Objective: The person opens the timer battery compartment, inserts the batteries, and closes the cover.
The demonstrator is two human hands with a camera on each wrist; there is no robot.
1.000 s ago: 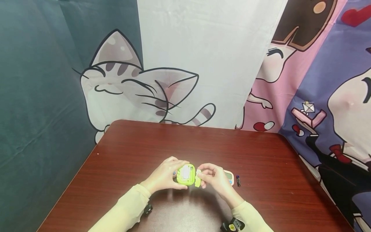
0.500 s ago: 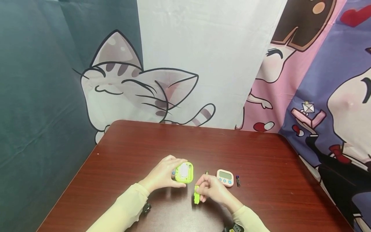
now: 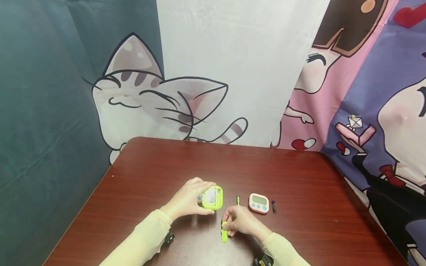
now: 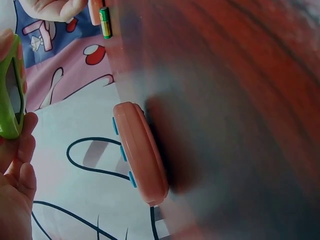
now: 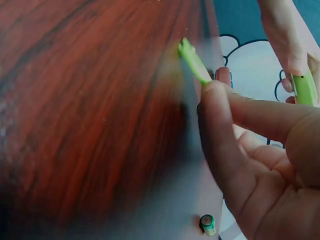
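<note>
Green timer [image 3: 217, 198] x1, label [image 3: 211, 195] unreadable | left hand [image 3: 189, 200]: curled round it | right hand [image 3: 244, 220]: pinching green cover [image 3: 224, 233] | pink timers [image 3: 259, 203] x2

Indoor workspace screened by cloth; home, office or studio, cannot tell. Creased teal hanging [image 3: 43, 111] at left of frame, pale hanging [image 3: 239, 48] upper centre, cartoon cat [image 3: 133, 92] printed across both. Pink-and-blue cloth [image 3: 352, 70] with cartoon figures at right. Reddish-brown tabletop [image 3: 299, 181], wood grain, rounded far corners.
</note>
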